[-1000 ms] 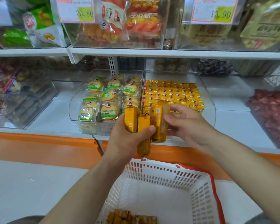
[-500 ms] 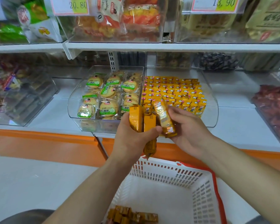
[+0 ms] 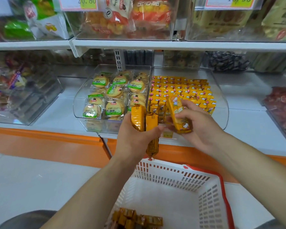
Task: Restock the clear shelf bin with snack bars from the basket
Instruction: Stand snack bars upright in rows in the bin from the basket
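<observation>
Yellow bar (image 3: 178, 116): now separating from the bundle (image 3: 144, 120), tilting face-up at frame centre.
Right hand (image 3: 202, 128): pinching it before the clear bin (image 3: 222, 113).
Left hand (image 3: 134, 141): gripping the bundle.

Bright, even overhead light, glare on the clear shelf bin (image 3: 222, 103), edges curved and soft.

The clear bin (image 3: 222, 103) stands open-topped above its packed snack bars (image 3: 180, 90).
</observation>
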Motion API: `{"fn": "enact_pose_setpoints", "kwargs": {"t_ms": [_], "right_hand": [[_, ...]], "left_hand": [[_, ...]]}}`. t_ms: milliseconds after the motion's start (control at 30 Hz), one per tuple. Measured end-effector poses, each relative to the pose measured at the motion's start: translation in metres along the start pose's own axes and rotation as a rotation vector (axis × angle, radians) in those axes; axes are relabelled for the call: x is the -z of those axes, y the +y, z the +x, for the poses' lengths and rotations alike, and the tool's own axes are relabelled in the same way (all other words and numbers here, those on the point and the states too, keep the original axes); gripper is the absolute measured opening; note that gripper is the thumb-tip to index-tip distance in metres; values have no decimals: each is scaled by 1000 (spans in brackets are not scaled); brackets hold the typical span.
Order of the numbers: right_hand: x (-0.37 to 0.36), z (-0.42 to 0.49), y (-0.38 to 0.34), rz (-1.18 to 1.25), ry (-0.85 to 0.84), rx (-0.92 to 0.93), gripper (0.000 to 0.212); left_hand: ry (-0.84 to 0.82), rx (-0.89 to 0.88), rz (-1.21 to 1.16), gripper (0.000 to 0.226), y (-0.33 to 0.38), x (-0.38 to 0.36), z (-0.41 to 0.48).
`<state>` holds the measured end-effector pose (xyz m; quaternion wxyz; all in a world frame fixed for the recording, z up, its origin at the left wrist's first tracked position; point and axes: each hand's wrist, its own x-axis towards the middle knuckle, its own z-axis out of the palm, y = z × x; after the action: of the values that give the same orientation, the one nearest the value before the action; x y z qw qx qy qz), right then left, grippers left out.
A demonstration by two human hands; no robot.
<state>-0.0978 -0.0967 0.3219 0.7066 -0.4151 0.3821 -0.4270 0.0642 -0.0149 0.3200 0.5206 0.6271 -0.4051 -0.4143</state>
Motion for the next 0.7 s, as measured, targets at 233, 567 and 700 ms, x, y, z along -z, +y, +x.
{"fn": "enact_pose_setpoints", "kwargs": {"t_ms": [233, 567, 700], "right_hand": [[22, 37, -19, -556, 175, 231, 57], [22, 88, 12, -1203, 179, 415, 41], [16, 99, 25, -1320, 175, 432, 35]], "left_hand": [[14, 35, 11, 50, 0, 13, 2], [5, 34, 48, 43, -5, 21, 5], [6, 36, 57, 40, -7, 23, 7]]}}
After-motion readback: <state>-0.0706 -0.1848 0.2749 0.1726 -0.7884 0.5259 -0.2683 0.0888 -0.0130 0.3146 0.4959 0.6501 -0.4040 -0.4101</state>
